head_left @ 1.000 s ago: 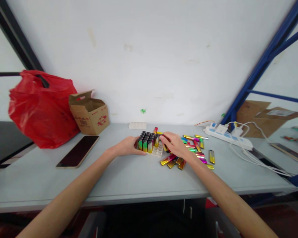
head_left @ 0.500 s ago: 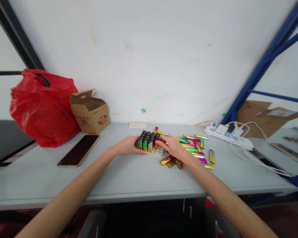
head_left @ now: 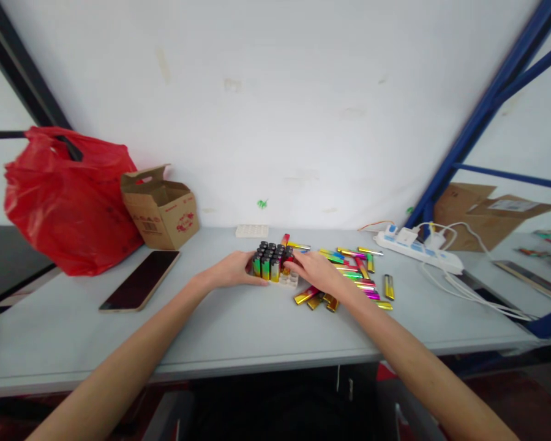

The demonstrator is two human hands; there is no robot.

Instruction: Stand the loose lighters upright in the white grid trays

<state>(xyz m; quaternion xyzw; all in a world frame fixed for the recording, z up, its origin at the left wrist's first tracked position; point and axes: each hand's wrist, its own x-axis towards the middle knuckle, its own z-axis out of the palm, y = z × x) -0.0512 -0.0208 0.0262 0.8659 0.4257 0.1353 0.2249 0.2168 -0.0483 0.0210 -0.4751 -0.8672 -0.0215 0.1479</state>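
Note:
Several lighters (head_left: 266, 263) with black tops and shiny coloured bodies stand upright in rows in a white slotted tray (head_left: 288, 280). My left hand (head_left: 232, 269) is wrapped round the left side of this tray, thumb at its front. My right hand (head_left: 314, 269) pinches a reddish lighter (head_left: 288, 257) at the tray's right side, above open slots at the front right corner. The fingers partly cover that lighter. Beside and under my right forearm lies a loose pile of lighters (head_left: 365, 285) in gold, pink, green and red.
A second white tray (head_left: 252, 231) lies by the wall. To the left are a phone (head_left: 140, 282), an open cardboard box (head_left: 160, 211) and a red plastic bag (head_left: 73, 202). A power strip (head_left: 422, 250) with white cables is on the right, near a blue metal frame (head_left: 468, 131).
The view has shifted slightly, so most things appear a little further left. Both hands keep their places at the tray, with barely any movement of the right fingers.

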